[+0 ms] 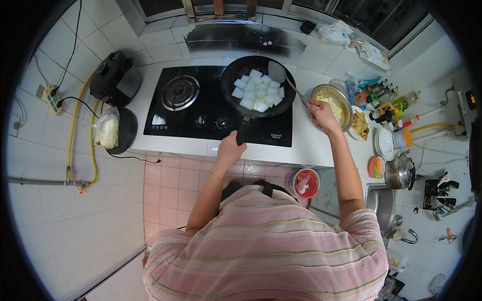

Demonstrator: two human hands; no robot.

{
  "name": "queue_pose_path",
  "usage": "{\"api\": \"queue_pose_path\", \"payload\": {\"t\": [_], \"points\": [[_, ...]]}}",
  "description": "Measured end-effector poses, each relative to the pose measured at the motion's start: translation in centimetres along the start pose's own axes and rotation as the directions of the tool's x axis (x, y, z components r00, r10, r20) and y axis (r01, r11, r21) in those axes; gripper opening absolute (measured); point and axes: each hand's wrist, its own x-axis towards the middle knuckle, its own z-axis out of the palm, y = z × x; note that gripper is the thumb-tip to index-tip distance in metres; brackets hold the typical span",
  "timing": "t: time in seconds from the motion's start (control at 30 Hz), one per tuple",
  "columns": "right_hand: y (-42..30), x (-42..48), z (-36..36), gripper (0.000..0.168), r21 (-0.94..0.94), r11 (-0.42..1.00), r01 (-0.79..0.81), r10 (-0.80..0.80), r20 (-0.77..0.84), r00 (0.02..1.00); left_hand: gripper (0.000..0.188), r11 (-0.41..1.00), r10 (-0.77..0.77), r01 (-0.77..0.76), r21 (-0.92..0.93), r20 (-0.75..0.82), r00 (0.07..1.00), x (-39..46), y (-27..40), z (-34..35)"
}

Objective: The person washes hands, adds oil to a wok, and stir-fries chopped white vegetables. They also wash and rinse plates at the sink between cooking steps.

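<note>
My left hand [230,150] grips the black handle of a frying pan [226,98] on the right burner of a black glass gas hob [211,131]. Pale, translucent chunks of a cut vegetable [257,90] lie in the pan. In my right hand [322,114] is the handle of a metal cooking turner [277,72], its blade over the pan's right part, above or against the inner wall; contact is unclear. Just beyond that hand stands a steel bowl [348,122] with pale yellow food inside. A plate of browned food [359,126] sits right of the bowl.
At left are an uncovered burner [180,93], a black appliance [115,79] and a bagged cabbage-like vegetable [108,131]. Bottles [404,101], stacked white plates [384,143], a lidded pot [398,173] and a sink [376,201] line the right. A red-lined bin [310,190] stands on the floor.
</note>
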Motion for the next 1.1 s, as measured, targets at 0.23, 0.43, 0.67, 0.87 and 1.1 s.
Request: {"api": "queue_pose_path", "payload": {"t": [0.23, 0.43, 0.67, 0.87, 1.1], "points": [[0.0, 1.9, 0.2, 0.048, 0.086, 0.996, -0.022, 0.016, 0.066, 0.998, 0.054, 1.000, 0.014, -0.013, -0.008, 0.026, 1.000, 0.2, 0.0, -0.1], [-0.9, -1.6, 1.1, 0.047, 0.068, 0.998, 0.006, -0.011, 0.083, 0.996, 0.044, 0.998, 0.050, -0.053, -0.038, -0.068, 0.996, -0.1, -0.4, 0.4], [0.4, -2.2, 1.6, 0.045, -0.007, 0.996, 0.088, -0.088, 0.017, 0.996, 0.041, 0.997, 0.058, -0.060, -0.042, -0.049, 0.997, 0.2, -0.5, 0.5], [2.6, -1.3, 2.0, 0.044, -0.031, 0.999, 0.044, -0.043, 0.019, 0.999, 0.034, 0.994, 0.050, -0.053, -0.092, -0.042, 0.998, 0.2, -0.3, 0.4], [3.1, -1.1, 1.8, 0.046, 0.180, 0.983, 0.023, -0.025, 0.011, 1.000, 0.032, 0.991, -0.009, 0.008, -0.131, -0.009, 1.000, 0.1, -0.3, 0.1]]}}
